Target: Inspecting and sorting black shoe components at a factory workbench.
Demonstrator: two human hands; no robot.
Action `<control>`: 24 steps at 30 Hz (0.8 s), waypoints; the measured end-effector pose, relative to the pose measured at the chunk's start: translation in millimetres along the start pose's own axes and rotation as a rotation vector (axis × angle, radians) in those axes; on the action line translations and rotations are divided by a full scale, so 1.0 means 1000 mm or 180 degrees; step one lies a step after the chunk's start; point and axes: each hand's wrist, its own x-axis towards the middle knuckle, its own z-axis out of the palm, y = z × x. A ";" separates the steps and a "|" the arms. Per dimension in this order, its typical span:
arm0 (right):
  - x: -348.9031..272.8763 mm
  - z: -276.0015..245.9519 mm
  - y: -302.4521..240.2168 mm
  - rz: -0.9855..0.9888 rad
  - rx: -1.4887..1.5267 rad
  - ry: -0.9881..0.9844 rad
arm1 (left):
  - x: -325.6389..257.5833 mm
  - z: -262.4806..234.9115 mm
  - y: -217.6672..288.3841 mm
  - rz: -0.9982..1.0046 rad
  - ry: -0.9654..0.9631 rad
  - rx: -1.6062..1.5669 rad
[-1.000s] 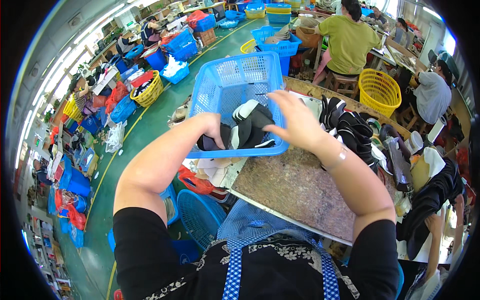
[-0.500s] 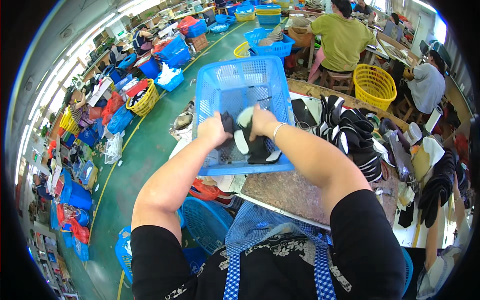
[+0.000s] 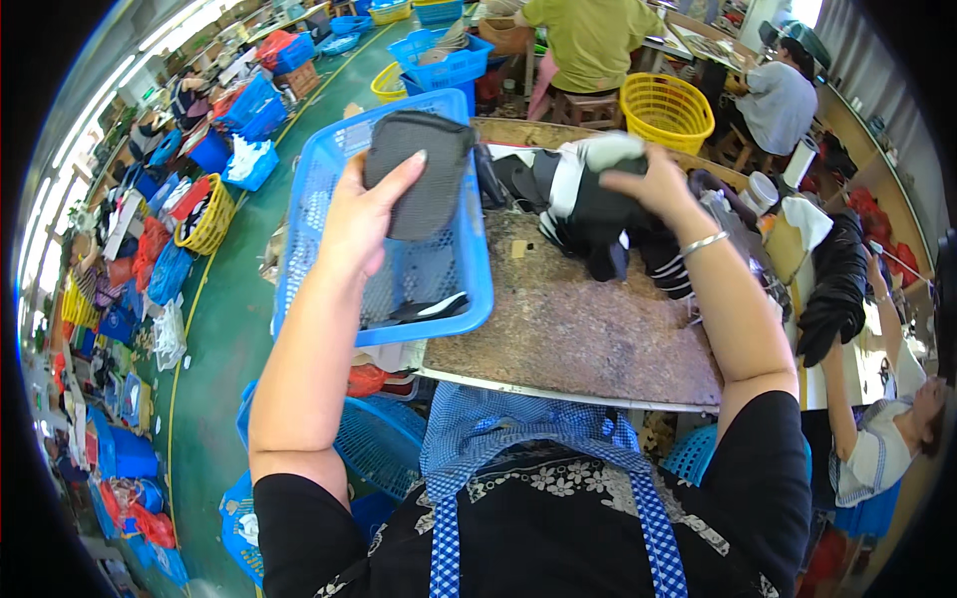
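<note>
My left hand (image 3: 364, 204) grips a flat dark grey shoe piece (image 3: 423, 179) with a rounded outline, thumb lying on its face. It is held up over a blue plastic basket (image 3: 477, 299), and at the basket's bottom lies a black shoe piece (image 3: 429, 309) with a white edge. To the right, my right hand (image 3: 658, 194) is closed round a black-and-white shoe piece (image 3: 610, 154) above the table. Motion blurs its white end, and some of the fingers are hidden. Beneath and beside it is a pile of similar black shoe pieces (image 3: 598, 249).
The basket overlaps the left side of a worn brown worktable (image 3: 558, 329). Farther right stand a white tub (image 3: 760, 189) and a stack of black pieces (image 3: 835, 299), with a co-worker's arms (image 3: 842, 399) reaching there. A yellow basket (image 3: 666, 110) stands beyond the table.
Both hands have come up out of the basket and apart. My left hand has raised the dark grey piece; my right hand has moved right to the pile. The view has shifted right.
</note>
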 end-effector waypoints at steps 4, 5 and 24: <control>-0.031 0.023 0.032 -0.0251 -0.0624 0.0728 | -0.033 0.079 -0.027 0.0188 -0.0287 -0.0043; -0.035 0.025 0.029 -0.0561 -0.0483 0.1383 | -0.040 0.094 -0.044 0.0376 -0.0208 -0.0016; -0.076 0.091 -0.037 -0.2664 -0.0554 0.0335 | -0.080 -0.036 -0.001 0.2539 0.1819 0.4430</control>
